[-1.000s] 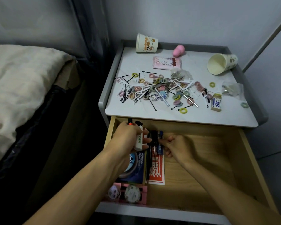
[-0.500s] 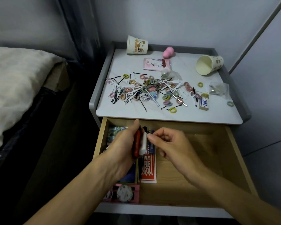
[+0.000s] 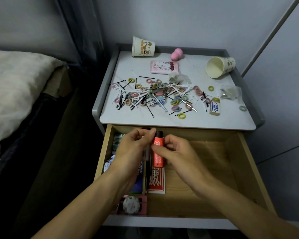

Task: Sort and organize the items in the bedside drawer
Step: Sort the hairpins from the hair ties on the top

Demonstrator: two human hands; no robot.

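Observation:
The wooden drawer (image 3: 231, 169) stands pulled open below the nightstand top (image 3: 197, 121). Over its left half, my right hand (image 3: 178, 154) pinches an orange-red marker (image 3: 158, 152) held upright. My left hand (image 3: 133, 149) grips a white pen-like item (image 3: 146, 153) right beside it, fingertips touching the marker's dark cap. Under the hands lie a red packet (image 3: 156, 182), a blue packet (image 3: 139, 180) and a pink card with a round white piece (image 3: 132, 205). What lies further back under my left hand is hidden.
The top holds a heap of hair ties, bobby pins and floss picks (image 3: 155, 95), two tipped paper cups (image 3: 142, 47) (image 3: 219, 66), a pink packet (image 3: 164, 67), a pink sponge (image 3: 176, 53), an eraser (image 3: 215, 106) and small plastic bags (image 3: 230, 93). A bed (image 3: 16, 94) lies left.
My right hand has closed onto the orange-red marker, which now stands between both hands instead of in my left hand alone. Both hands have lifted a little over the drawer.

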